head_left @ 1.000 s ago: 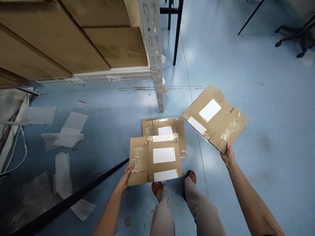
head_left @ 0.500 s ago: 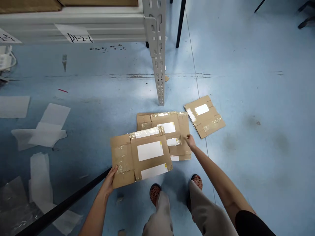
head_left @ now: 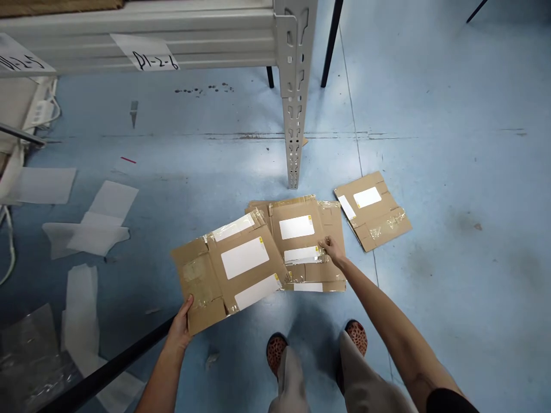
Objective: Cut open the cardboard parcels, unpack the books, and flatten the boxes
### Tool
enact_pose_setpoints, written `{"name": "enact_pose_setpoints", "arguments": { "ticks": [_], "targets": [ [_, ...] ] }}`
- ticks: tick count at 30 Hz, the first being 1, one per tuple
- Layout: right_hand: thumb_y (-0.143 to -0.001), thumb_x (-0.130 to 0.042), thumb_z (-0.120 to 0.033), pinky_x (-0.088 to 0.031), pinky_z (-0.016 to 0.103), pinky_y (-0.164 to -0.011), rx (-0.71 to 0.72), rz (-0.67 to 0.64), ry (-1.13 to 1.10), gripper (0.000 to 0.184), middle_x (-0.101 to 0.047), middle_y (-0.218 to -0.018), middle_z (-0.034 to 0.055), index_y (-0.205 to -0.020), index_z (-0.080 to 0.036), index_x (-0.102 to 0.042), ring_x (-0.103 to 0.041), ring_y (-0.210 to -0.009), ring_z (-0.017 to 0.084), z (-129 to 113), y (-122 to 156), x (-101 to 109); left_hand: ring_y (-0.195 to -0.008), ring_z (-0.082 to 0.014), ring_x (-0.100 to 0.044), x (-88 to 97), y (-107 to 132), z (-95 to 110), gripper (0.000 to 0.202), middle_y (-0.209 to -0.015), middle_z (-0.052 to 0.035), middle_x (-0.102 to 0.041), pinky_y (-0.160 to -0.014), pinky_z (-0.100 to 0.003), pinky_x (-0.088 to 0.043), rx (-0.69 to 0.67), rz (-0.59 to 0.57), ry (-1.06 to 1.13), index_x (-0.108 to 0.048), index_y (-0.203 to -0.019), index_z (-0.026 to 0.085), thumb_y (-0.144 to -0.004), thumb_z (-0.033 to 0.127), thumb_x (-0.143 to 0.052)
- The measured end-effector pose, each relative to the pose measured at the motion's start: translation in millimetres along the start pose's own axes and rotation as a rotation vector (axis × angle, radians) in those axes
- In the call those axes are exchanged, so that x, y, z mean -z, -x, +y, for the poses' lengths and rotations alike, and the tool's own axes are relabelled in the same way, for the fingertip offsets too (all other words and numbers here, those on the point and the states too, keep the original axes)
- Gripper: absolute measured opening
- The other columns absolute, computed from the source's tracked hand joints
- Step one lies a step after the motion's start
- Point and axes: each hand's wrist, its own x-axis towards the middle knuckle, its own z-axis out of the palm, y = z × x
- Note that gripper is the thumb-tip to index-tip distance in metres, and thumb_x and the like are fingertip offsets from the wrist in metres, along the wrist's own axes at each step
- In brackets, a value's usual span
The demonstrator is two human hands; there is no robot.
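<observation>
My left hand [head_left: 181, 327] grips the lower left corner of a flattened cardboard box [head_left: 247, 281], thumb on top. White labels and clear tape cover parts of it, and it is tilted. My right hand [head_left: 332, 251] is closed on the right edge of a second flattened cardboard box [head_left: 303, 245], which also bears white labels. That box overlaps another flat cardboard piece [head_left: 336, 221] beneath it. The left box hides part of the second one's left side. Further right, a separate flattened cardboard box [head_left: 372, 209] lies on the floor.
A grey metal shelf post [head_left: 295, 126] stands just beyond the cardboard, under a shelf beam [head_left: 224, 43] with handwritten labels. White sheets [head_left: 105, 218] and clear plastic [head_left: 32, 355] lie on the floor at left. A black pole [head_left: 116, 358] slants past my left arm.
My left hand has shifted a little left with its box, which has turned and moved away from the other. My right hand's box is now raised at an angle over the lower cardboard.
</observation>
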Motion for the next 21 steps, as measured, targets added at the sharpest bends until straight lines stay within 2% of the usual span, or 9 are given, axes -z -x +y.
{"name": "enact_pose_setpoints", "arguments": {
  "ticks": [4,7,9,11,15,18,21],
  "targets": [
    [-0.061,-0.069,-0.062,-0.049,0.03,-0.062,0.017,-0.064,-0.257,0.044,-0.061,-0.071,-0.001,-0.075,-0.023,-0.053,-0.06,-0.069,0.018,-10,12,38,-0.072,-0.0247,-0.072,-0.7,-7,6,0.042,-0.08,-0.0067,-0.075,-0.069,-0.038,-0.061,0.001,0.038,0.022,-0.051,-0.13,0.017,-0.088,0.023,-0.048],
    [-0.061,-0.074,-0.058,-0.051,0.03,-0.067,0.045,0.008,-0.407,0.042,-0.064,-0.073,-0.0018,-0.075,-0.024,-0.054,-0.062,-0.074,0.018,-16,11,83,-0.068,-0.0236,-0.072,-6.8,-15,12,0.042,-0.074,-0.0052,-0.074,-0.068,-0.037,-0.061,0.0,0.063,0.033,-0.05,-0.131,0.016,-0.089,0.023,-0.045],
    [-0.064,-0.075,-0.052,-0.053,0.029,-0.07,0.066,0.075,-0.481,0.036,-0.066,-0.075,-0.0032,-0.075,-0.025,-0.054,-0.064,-0.078,0.017,-19,5,115,-0.066,-0.0232,-0.072,-17.4,-20,16,0.041,-0.07,-0.0047,-0.073,-0.067,-0.037,-0.061,-0.004,0.05,0.028,-0.051,-0.129,0.015,-0.09,0.024,-0.045],
    [-0.068,-0.075,-0.042,-0.055,0.025,-0.07,0.089,0.134,-0.596,0.028,-0.067,-0.075,-0.0052,-0.074,-0.025,-0.054,-0.065,-0.077,0.014,-21,-3,146,-0.066,-0.0234,-0.072,-34.1,-25,19,0.041,-0.072,-0.0056,-0.073,-0.068,-0.037,-0.061,-0.017,0.012,0.02,-0.053,-0.127,0.015,-0.089,0.029,-0.05],
    [-0.073,-0.073,-0.02,-0.056,0.016,-0.064,0.095,0.237,-0.896,0.016,-0.07,-0.074,-0.0069,-0.074,-0.023,-0.057,-0.066,-0.066,0.008,-20,-15,198,-0.068,-0.0247,-0.072,-79.6,-34,23,0.042,-0.079,-0.0092,-0.074,-0.069,-0.04,-0.06,-0.023,-0.092,-0.001,-0.057,-0.122,0.015,-0.086,0.036,-0.057],
    [-0.078,-0.068,-0.015,-0.056,0.013,-0.061,0.115,0.31,-0.96,0.011,-0.07,-0.074,-0.006,-0.075,-0.021,-0.059,-0.067,-0.063,0.007,-14,-20,235,-0.065,-0.0247,-0.071,-111.5,-41,27,0.042,-0.077,-0.0101,-0.073,-0.066,-0.04,-0.06,0.001,-0.138,-0.028,-0.058,-0.12,0.013,-0.085,0.036,-0.057],
    [-0.081,-0.064,-0.015,-0.055,0.012,-0.059,0.147,0.36,-0.972,0.009,-0.071,-0.073,-0.0041,-0.076,-0.02,-0.059,-0.067,-0.062,0.007,-6,-23,273,-0.063,-0.0247,-0.071,-131.8,-48,31,0.042,-0.076,-0.0105,-0.073,-0.064,-0.039,-0.06,0.007,-0.146,-0.04,-0.058,-0.119,0.012,-0.085,0.037,-0.057]
  ]
}}
